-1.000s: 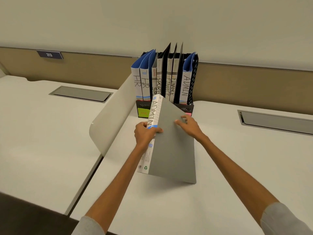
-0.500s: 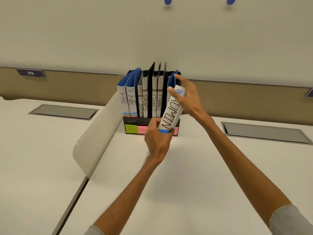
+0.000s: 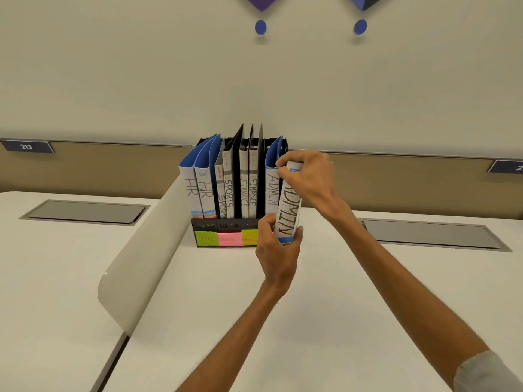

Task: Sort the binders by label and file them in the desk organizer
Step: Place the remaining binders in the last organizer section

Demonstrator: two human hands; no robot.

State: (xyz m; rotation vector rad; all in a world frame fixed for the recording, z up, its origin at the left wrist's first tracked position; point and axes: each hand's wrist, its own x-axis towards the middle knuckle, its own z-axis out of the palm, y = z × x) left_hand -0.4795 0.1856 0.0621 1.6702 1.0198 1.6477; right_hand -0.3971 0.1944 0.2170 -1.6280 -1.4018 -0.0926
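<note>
A black desk organizer stands at the back of the white desk, with green, pink and yellow sticky notes on its front. Several binders stand in it, labelled HR, HR, SPORTS, FINANCE and ADMIN. I hold another ADMIN binder nearly upright at the organizer's right end, spine toward me. My left hand grips its lower end. My right hand grips its top.
A curved white divider runs along the desk's left side, with a second desk beyond it. Grey cable hatches are set into both desks. A tan panel and wall stand behind the organizer.
The ADMIN binder has gone from lying on the desk under both hands to being lifted upright and carried to the organizer's right end. The view has tilted up.
</note>
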